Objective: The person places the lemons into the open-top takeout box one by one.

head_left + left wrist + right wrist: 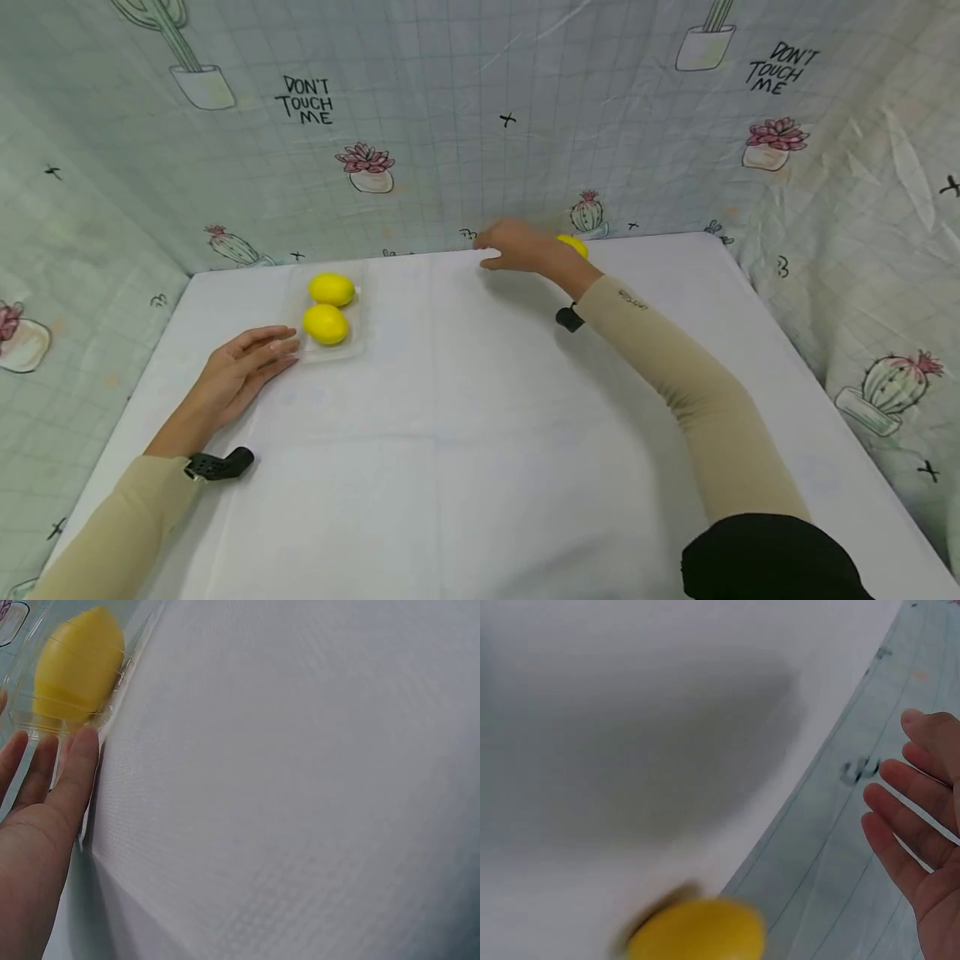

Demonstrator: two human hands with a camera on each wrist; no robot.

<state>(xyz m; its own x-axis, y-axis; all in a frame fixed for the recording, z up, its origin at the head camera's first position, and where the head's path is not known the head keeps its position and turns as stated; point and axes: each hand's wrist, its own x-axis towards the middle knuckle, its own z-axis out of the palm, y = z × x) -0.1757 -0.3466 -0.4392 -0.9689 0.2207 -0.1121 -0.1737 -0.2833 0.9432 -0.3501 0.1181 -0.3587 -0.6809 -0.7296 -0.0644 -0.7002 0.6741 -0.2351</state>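
Observation:
Two yellow lemons, a far one [332, 289] and a nearer one [326, 324], sit in a clear plastic tray [347, 351] at the table's back left. My left hand [251, 367] has its fingertips at the tray's left side, fingers fairly straight; the left wrist view shows them against the clear wall, below a lemon [79, 664]. Over the back edge of the table, my right hand [517, 246] is raised with nothing in its loosely bent fingers. A third lemon [573, 244] lies behind the right wrist, partly hidden; it also shows at the bottom of the right wrist view.
A white cloth [435, 467] covers the table. Patterned curtains [450, 150] with cactus drawings hang right behind its back edge and along both sides. A black rounded object [772, 558] shows at the lower right, over the right sleeve.

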